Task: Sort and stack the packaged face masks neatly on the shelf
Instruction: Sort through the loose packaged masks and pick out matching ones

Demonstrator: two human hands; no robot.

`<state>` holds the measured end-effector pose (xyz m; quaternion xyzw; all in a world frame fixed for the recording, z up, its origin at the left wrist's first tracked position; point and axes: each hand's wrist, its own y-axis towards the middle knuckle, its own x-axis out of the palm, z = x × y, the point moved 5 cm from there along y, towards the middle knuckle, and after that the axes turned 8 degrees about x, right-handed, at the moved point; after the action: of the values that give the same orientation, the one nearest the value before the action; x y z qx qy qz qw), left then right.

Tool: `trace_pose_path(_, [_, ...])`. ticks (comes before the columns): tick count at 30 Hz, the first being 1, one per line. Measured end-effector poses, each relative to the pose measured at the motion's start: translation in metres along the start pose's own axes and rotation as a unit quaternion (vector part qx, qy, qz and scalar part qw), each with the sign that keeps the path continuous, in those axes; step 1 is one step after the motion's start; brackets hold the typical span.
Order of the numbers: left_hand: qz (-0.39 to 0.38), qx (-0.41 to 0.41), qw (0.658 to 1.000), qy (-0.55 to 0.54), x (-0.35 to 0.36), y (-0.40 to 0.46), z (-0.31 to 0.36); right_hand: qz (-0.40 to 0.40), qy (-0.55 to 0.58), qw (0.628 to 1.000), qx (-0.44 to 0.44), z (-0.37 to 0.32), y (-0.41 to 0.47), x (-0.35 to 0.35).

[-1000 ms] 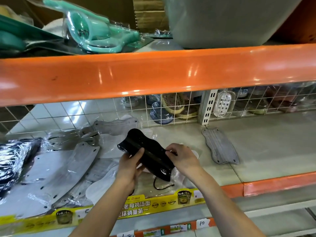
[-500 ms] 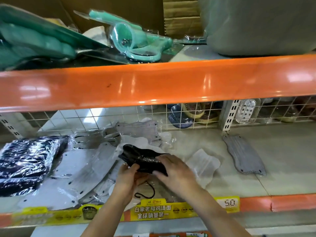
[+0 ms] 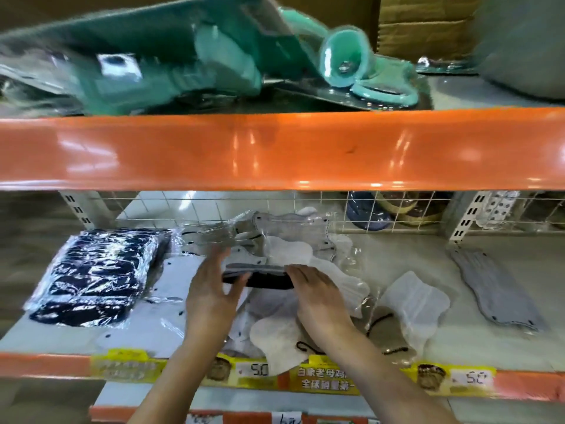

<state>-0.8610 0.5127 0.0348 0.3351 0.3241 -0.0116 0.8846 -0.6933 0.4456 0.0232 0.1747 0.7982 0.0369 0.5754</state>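
Observation:
A black face mask (image 3: 263, 280) is level between my hands, low over a loose pile of masks, with a grey mask edge (image 3: 253, 267) just above it. My right hand (image 3: 315, 296) covers and holds its right end; its thumb is hidden. My left hand (image 3: 211, 289) is blurred, fingers spread, thumb touching the mask's left end. Clear-packaged grey masks (image 3: 290, 231) lie behind, and white masks (image 3: 275, 341) in front. A wrapped stack of dark masks (image 3: 91, 276) sits at the left. One grey mask (image 3: 495, 289) lies alone at the right.
An orange beam (image 3: 275, 151) crosses just above the shelf opening, with teal packaged goods (image 3: 351, 68) on the level above. A wire grid (image 3: 305, 206) closes the back. A white mask (image 3: 415, 304) lies right of the pile. Yellow price labels (image 3: 330, 381) line the front edge.
The black mask has gone from tilted in both hands to lying level over the pile. My left hand's fingers have spread open. The view has swung left.

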Motion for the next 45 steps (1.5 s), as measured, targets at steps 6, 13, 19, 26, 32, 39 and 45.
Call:
trace_pose_path(6, [-0.088, 0.237, 0.955, 0.153, -0.009, 0.000, -0.014, -0.003, 0.003, 1.000, -0.004, -0.050, 0.019, 0.015])
trace_pose_path(13, [-0.052, 0.207, 0.962, 0.172, -0.057, 0.023, -0.061, -0.026, -0.014, 0.999, -0.037, -0.111, 0.036, 0.039])
trace_pose_path(19, [-0.057, 0.168, 0.967, 0.183, -0.092, 0.030, -0.115, -0.040, 0.010, 0.997, -0.060, -0.164, 0.048, 0.069])
trace_pose_path(26, [-0.038, 0.154, 0.966, 0.203, -0.142, 0.024, -0.179, -0.001, 0.038, 0.994, -0.098, -0.233, 0.056, 0.111])
trace_pose_path(32, [-0.015, 0.145, 0.963, 0.226, -0.170, 0.012, -0.232, -0.026, 0.040, 0.989, -0.138, -0.281, 0.048, 0.134])
trace_pose_path(39, [-0.061, 0.127, 0.963, 0.228, -0.177, -0.005, -0.273, -0.125, 0.003, 0.974, -0.188, -0.299, 0.044, 0.166])
trace_pose_path(45, [-0.132, 0.069, 0.969, 0.197, -0.170, -0.010, -0.294, -0.141, -0.015, 0.975, -0.172, -0.297, 0.040, 0.177])
